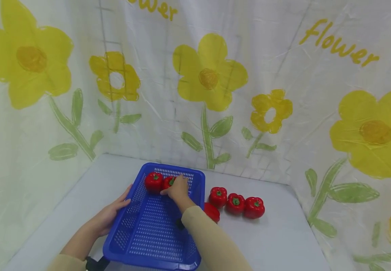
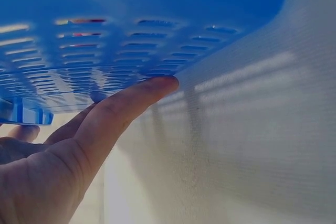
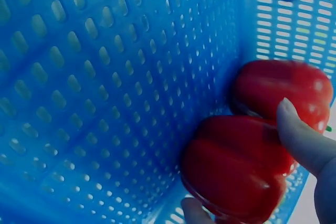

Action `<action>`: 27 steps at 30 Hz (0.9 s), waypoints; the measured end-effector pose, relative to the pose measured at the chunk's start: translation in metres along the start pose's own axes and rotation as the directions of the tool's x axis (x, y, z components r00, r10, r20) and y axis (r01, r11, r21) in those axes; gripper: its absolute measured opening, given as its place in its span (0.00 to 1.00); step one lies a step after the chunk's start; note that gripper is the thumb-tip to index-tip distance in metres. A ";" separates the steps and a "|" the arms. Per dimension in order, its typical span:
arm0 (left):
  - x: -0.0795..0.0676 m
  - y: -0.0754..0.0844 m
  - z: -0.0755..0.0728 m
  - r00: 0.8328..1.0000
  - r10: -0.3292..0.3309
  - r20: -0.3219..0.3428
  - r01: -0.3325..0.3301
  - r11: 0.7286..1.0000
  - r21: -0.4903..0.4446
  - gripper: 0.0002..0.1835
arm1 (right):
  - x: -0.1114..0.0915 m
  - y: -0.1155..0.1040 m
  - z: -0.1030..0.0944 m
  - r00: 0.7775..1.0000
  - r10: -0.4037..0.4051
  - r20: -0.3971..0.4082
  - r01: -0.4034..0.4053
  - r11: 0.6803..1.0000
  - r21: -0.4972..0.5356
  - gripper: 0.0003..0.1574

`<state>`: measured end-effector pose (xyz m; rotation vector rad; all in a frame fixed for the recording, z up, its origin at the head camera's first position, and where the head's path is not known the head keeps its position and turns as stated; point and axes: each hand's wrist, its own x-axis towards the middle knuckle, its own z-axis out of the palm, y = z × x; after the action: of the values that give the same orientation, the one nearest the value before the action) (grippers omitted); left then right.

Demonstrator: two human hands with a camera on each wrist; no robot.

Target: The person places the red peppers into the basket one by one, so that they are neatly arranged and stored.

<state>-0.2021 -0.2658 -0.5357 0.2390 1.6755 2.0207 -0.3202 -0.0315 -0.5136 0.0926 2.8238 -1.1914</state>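
Note:
A blue perforated plastic basket (image 1: 154,229) is tilted above the table. My left hand (image 1: 108,214) holds it at its left side; in the left wrist view a long finger (image 2: 131,98) reaches along the underside and the thumb tip is by the rim. Inside, two red bell peppers lie side by side at the far end: the left one (image 1: 154,182) and one (image 3: 236,169) that my right hand (image 1: 179,190) grips. The right thumb lies across its top and a fingertip is at its lower side. In the head view my right hand partly covers that pepper.
Right of the basket, three red bell peppers (image 1: 218,197) (image 1: 235,203) (image 1: 254,207) stand in a row on the white table (image 1: 273,241). A smooth red object (image 1: 212,211), partly hidden, is by the basket's right edge. A flower-printed curtain (image 1: 161,124) hangs behind.

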 end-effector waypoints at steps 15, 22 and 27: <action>0.000 0.001 -0.002 1.000 0.004 0.019 -0.004 1.000 -0.003 0.33 | -0.012 -0.010 -0.031 0.998 -0.062 -0.003 0.062 0.997 0.043 0.67; -0.001 0.002 -0.002 1.000 0.010 0.016 -0.010 1.000 -0.002 0.33 | -0.024 -0.013 -0.050 0.993 -0.117 -0.028 0.119 0.987 0.104 0.61; 0.001 0.003 0.000 1.000 0.001 0.011 0.000 1.000 -0.009 0.33 | -0.038 -0.006 -0.071 0.986 -0.162 -0.045 0.166 0.977 0.131 0.61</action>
<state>-0.2039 -0.2656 -0.5335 0.2472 1.6588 2.0234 -0.2859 0.0140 -0.4560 -0.1169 2.8239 -1.4266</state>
